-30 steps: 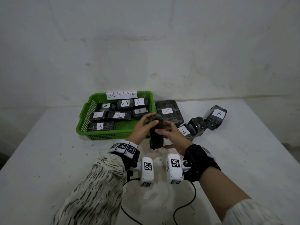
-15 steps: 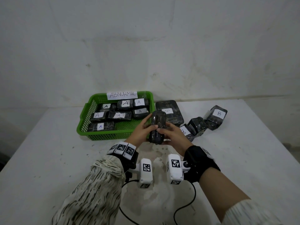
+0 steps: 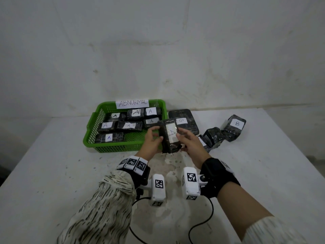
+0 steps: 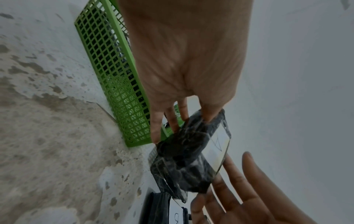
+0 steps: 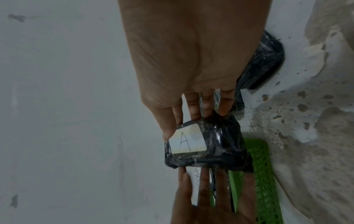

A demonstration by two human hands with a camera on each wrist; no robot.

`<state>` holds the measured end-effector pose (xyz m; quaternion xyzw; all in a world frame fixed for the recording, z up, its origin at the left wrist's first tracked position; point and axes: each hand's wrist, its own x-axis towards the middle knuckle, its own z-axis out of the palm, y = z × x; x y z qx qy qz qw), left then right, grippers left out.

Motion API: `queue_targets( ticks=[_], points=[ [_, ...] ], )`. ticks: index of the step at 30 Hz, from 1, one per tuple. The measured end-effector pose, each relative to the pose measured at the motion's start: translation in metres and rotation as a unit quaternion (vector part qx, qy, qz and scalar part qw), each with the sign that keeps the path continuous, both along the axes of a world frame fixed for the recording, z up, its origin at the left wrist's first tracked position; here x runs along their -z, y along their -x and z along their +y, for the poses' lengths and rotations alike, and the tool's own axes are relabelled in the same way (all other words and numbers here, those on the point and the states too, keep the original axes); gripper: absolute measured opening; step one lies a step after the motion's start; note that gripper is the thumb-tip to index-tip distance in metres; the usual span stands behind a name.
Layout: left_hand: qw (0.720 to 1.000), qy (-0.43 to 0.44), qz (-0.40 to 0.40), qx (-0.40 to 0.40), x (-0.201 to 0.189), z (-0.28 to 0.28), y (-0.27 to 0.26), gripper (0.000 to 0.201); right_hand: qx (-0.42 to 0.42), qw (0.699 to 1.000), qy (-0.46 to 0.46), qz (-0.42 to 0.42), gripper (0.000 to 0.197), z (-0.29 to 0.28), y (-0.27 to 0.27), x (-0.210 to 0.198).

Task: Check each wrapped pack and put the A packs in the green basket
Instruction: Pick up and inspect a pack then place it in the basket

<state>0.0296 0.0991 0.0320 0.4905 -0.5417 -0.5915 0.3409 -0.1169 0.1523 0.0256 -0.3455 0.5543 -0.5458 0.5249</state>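
Observation:
Both hands hold up a dark wrapped pack [image 3: 170, 137] between them, just in front of the green basket [image 3: 112, 148]. Its white label faces me and reads A [image 5: 184, 142]. My left hand [image 3: 152, 140] grips the pack's left edge, thumb on the front. My right hand [image 3: 189, 141] pinches the right edge. In the left wrist view the pack [image 4: 189, 159] hangs beside the basket's near wall [image 4: 114, 84]. Several A packs [image 3: 109, 137] lie inside the basket, under a sign reading ABNORMAL [image 3: 132, 103].
A flat black pack labelled B [image 3: 184, 120] lies right of the basket. More wrapped packs sit further right, one showing B [image 3: 236, 124] and a crumpled one [image 3: 213, 136] beside it. The white table [image 3: 52, 164] is stained in front. Black cables [image 3: 200, 226] trail toward me.
The hands raised the pack off the table and turned it, so its white A label now faces me. It has drifted slightly toward the basket.

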Motion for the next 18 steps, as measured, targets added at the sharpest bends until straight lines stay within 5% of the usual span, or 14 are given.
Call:
queue_targets(
  ticks=[2,8,13,18],
  points=[
    [0.997,-0.075,0.033,-0.006,-0.0066,0.0018,-0.0005,0.024,-0.020,1.000,0.003,0.001,0.033,0.0017,0.0004,-0.0023],
    [0.997,-0.075,0.007,-0.008,-0.0085,0.0001,-0.0016,0.061,-0.143,0.990,-0.015,-0.002,0.028,0.0073,-0.0035,-0.0092],
    [0.996,-0.084,0.003,-0.013,-0.0094,-0.0008,-0.0022,0.046,-0.033,0.999,-0.011,-0.002,0.008,0.0014,-0.0045,-0.0086],
    [0.993,-0.106,0.031,0.035,-0.0137,0.0027,-0.0012,0.042,-0.069,0.996,-0.059,0.012,0.047,-0.0013,-0.0058,-0.0038]
  ],
)
